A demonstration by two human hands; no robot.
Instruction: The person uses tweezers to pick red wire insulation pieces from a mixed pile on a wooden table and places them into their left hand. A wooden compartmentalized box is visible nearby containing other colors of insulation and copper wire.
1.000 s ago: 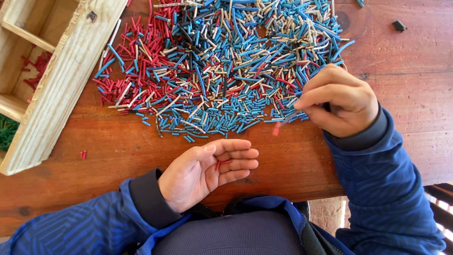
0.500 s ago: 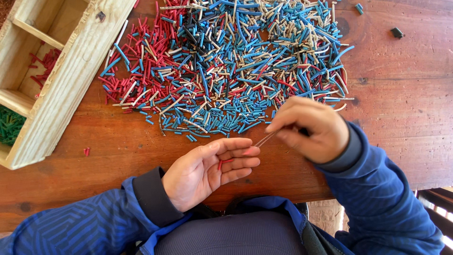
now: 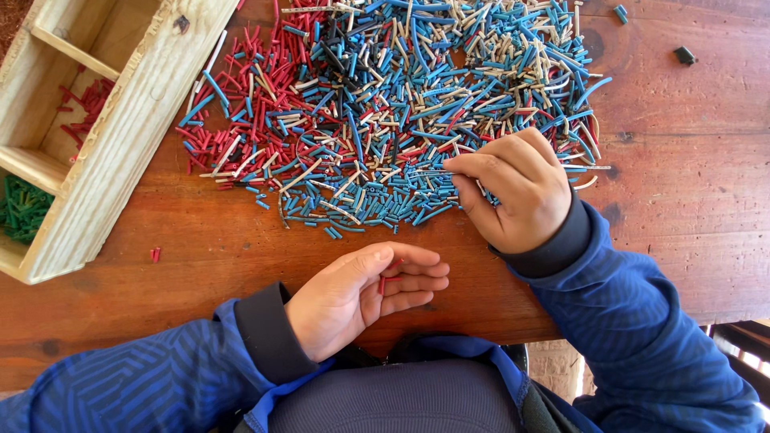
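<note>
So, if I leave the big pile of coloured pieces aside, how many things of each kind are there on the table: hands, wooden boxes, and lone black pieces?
Hands: 2, the left hand and the right hand
Wooden box: 1
Lone black piece: 1
Total: 4

A reddish-brown wooden table (image 3: 690,200) with dark knots fills the view under bright, even light; slatted wood (image 3: 742,341) shows at the lower right
</note>
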